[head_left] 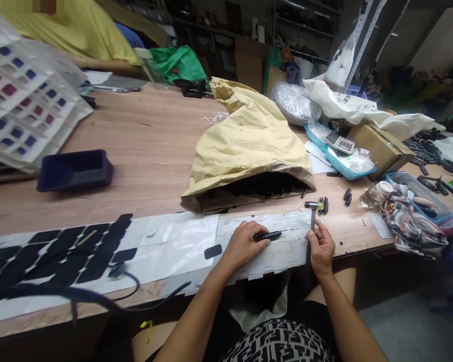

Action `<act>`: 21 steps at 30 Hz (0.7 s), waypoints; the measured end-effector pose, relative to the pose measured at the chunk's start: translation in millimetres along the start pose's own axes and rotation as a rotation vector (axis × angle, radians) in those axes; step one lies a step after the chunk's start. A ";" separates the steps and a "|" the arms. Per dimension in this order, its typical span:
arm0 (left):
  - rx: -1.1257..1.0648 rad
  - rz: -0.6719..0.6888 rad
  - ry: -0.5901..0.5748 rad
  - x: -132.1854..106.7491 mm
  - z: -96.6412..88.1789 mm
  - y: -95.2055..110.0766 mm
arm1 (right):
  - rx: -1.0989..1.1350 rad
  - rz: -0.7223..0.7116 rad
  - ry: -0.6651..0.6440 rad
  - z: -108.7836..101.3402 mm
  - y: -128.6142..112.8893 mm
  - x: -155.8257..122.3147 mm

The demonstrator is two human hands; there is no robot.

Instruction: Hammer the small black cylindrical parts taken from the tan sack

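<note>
In my left hand (245,242) is a small black cylindrical part (272,235) with a thin pin at its tip, held low over a white sheet (287,256) along the table's front edge. My right hand (322,247) is wrapped round the handle of a small hammer (313,217). Its head stands upright, dark at one end and yellowish at the other. Just behind the hammer head lie several small black parts (325,205). A large yellow sack (252,136) lies beyond my hands, its mouth facing me, with dark contents inside.
Black flat pads (68,246) and a black cable (60,292) are at left, near a dark blue tray (75,171). At right are a glass jar (375,195), patterned cloth (409,221), blue baskets (351,163) and a cardboard box (379,146). A person in yellow (79,30) sits across.
</note>
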State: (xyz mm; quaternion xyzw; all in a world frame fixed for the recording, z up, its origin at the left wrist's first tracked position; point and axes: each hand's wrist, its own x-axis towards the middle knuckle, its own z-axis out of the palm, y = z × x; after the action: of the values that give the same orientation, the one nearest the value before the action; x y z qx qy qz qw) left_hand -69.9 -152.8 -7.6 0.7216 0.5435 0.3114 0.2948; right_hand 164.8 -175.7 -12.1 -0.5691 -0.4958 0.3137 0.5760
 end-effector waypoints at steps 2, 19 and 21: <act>-0.022 0.013 0.017 -5.9 0.8 -5.3 | -0.067 -0.025 -0.075 -0.9 -3.5 1.6; -0.015 -0.010 0.047 -1.9 4.3 -0.8 | -0.363 -0.412 -0.493 -4.9 -50.0 -32.2; -0.019 -0.011 0.056 -1.8 4.7 -1.0 | -0.364 -0.438 -0.500 -4.6 -49.2 -34.1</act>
State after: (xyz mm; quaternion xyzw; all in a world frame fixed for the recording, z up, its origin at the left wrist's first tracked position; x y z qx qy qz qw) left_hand -67.2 -154.7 -11.5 0.7068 0.5524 0.3349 0.2883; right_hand 148.4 -216.5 28.8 -0.4486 -0.7787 0.2193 0.3799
